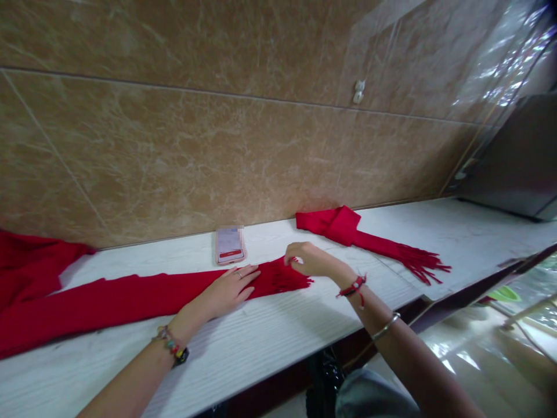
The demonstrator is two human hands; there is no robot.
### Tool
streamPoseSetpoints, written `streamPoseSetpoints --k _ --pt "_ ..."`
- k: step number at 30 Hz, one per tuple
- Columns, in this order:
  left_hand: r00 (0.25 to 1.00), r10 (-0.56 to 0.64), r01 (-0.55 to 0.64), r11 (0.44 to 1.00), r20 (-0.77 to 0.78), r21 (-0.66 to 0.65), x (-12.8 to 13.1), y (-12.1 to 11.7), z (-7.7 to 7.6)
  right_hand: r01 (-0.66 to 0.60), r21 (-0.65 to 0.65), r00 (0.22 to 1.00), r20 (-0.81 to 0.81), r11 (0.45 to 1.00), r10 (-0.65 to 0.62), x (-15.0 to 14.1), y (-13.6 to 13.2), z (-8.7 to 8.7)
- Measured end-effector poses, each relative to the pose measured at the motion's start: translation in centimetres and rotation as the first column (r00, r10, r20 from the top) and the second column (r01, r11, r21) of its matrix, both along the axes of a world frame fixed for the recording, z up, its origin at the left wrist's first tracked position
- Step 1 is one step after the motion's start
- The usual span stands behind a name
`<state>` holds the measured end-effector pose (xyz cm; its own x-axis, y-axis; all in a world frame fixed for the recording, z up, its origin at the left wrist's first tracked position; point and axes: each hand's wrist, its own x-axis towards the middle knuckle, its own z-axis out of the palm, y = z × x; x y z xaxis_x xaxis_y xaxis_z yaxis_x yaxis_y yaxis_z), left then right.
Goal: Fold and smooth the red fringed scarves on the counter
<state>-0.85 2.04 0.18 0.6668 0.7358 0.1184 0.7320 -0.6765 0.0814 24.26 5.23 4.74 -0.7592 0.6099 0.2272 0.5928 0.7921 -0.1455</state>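
A long red scarf [143, 299] lies flat along the white table, its fringed end near the middle. My left hand [228, 292] rests flat on it just left of the fringe, fingers stretched out and a ring on one of them. At the upper edge of the fringe, my right hand [304, 258] is closed, with thumb and fingertips pinching some strands. A second red scarf [348, 227], folded over with its fringe spread to the right, lies behind and right of my right hand, apart from it.
A phone [230, 245] lies behind the scarf, near the tiled wall [195, 157]. More red cloth [35, 264] is heaped at the far left. A dark grey box-like object [513, 157] stands at the table's right end. The table's front edge [278, 377] runs close to my legs.
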Motion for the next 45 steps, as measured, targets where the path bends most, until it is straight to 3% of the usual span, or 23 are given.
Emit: streamPoseSetpoints --k 2,4,8,12,14,16,19,22,26,30,32,35,38,42,45 --pt "1.000 0.005 -0.005 1.000 -0.001 0.003 0.0 0.0 -0.1 -0.184 -0.012 0.983 -0.010 0.983 0.184 -2.3 -1.2 -0.8" --pt "1.000 0.010 -0.010 1.000 -0.011 -0.005 0.0 0.0 -0.1 -0.248 -0.018 0.968 0.035 0.969 0.249 -3.4 -2.0 -1.6" --pt "1.000 -0.002 0.001 1.000 -0.019 -0.019 0.0 -0.1 0.0 -0.141 -0.043 0.983 0.109 0.989 0.145 -0.9 -1.8 -2.3" --pt "1.000 -0.001 0.000 1.000 -0.031 -0.029 0.1 -0.2 0.3 0.080 -0.026 0.962 0.265 0.996 -0.070 3.6 -0.7 -1.3" --pt "0.999 0.001 -0.002 1.000 -0.033 -0.030 0.2 -0.2 0.4 0.133 -0.004 0.950 0.286 0.991 -0.127 4.4 -0.8 -0.6" --pt "0.999 0.002 -0.003 1.000 -0.036 -0.026 0.2 -0.2 0.4 0.049 -0.013 0.981 0.187 0.999 -0.046 3.6 -1.5 -0.1" --pt "0.999 0.012 -0.012 1.000 -0.047 -0.009 0.2 -0.1 0.1 -0.200 0.017 0.980 0.025 0.980 0.200 0.4 -3.0 -0.5" --pt "0.999 0.011 -0.010 1.000 -0.053 0.005 0.2 0.0 -0.1 -0.298 0.097 0.952 0.102 0.950 0.288 -2.1 -3.9 -1.8" --pt "0.999 0.004 -0.004 1.000 -0.054 0.001 0.2 -0.1 0.0 -0.212 0.082 0.962 0.194 0.974 0.193 -0.6 -3.3 -2.6" --pt "0.999 -0.003 0.003 1.000 -0.049 0.003 0.3 0.0 0.1 0.041 0.063 0.945 0.323 0.997 -0.059 3.1 -2.2 -1.3" --pt "0.999 -0.004 0.004 1.000 -0.041 0.007 0.3 0.1 0.0 0.093 0.081 0.943 0.311 0.992 -0.114 3.7 -2.0 -0.6" --pt "1.000 -0.003 0.004 1.000 -0.020 0.017 0.2 0.1 -0.3 0.019 0.112 0.992 0.123 0.994 -0.033 2.4 -2.0 -0.2" --pt "1.000 0.000 0.000 1.000 -0.011 0.028 0.1 0.2 -0.4 -0.076 0.126 0.997 -0.020 0.989 0.079 -0.2 -1.9 -1.0" --pt "1.000 -0.015 0.016 0.999 -0.014 0.042 0.1 0.2 -0.4 -0.128 0.057 0.991 0.047 0.990 0.126 -1.6 -1.3 -2.4" --pt "0.999 -0.024 0.026 0.999 -0.032 0.036 0.1 0.1 -0.3 -0.051 0.033 0.990 0.134 0.998 0.046 0.8 -0.6 -2.5"
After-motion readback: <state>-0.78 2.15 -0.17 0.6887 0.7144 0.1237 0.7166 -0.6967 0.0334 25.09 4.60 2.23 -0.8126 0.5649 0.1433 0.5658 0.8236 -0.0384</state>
